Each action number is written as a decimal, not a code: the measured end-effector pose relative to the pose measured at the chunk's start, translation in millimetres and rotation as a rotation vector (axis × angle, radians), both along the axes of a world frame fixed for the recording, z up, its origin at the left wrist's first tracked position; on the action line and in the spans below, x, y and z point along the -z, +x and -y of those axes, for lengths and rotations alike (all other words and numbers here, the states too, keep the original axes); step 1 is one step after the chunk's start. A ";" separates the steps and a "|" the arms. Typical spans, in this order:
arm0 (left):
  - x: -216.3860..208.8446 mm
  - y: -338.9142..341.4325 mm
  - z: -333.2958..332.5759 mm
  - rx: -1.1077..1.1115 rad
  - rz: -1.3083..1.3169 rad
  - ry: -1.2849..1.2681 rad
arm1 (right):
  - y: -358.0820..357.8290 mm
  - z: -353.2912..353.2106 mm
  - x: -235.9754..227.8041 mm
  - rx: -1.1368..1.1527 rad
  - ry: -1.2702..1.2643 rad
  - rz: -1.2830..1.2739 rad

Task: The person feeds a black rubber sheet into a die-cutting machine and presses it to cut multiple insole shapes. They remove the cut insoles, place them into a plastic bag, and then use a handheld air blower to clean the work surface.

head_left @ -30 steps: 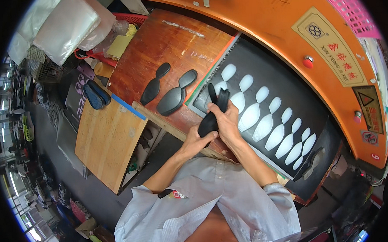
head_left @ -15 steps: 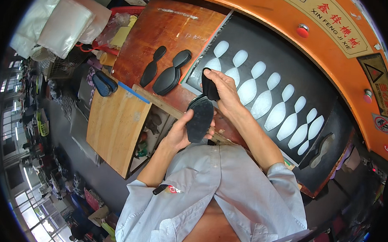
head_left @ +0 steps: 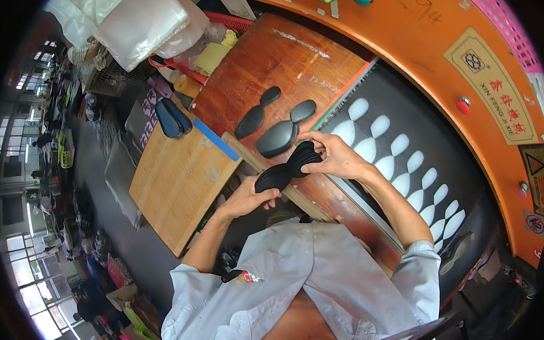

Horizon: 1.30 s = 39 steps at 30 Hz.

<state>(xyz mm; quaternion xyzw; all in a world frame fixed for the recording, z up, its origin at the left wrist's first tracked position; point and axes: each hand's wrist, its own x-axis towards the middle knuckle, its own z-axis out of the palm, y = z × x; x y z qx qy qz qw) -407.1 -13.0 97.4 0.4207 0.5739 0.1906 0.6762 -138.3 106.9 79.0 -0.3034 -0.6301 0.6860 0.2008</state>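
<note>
Turned edge-on since earlier: black layered stack, between your hands; left hand curls closed on one end, right hand pinches the other.

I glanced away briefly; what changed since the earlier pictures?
The black stack turned edges-up and moved left relative to the black board. The left hand and right hand hold it throughout. The white shapes and the black pieces on the wooden table stayed put.

- A pale wooden table stood over dark grey floor.
- Multi-paned windows glowed white, far to that table's left.
- Just right of the table stretched a glossy reddish-brown worktop.
</note>
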 end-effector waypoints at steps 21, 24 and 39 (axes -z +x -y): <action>112.3 -82.1 -132.6 0.014 -0.898 0.847 | -165.4 -176.7 64.7 -0.411 1.057 0.698; 111.1 -78.9 -131.3 0.051 -0.887 0.767 | -167.9 -183.8 71.8 -0.527 0.943 0.806; 99.1 -99.5 -151.5 -0.034 -0.541 0.576 | -149.6 -174.0 63.3 -0.477 0.673 0.477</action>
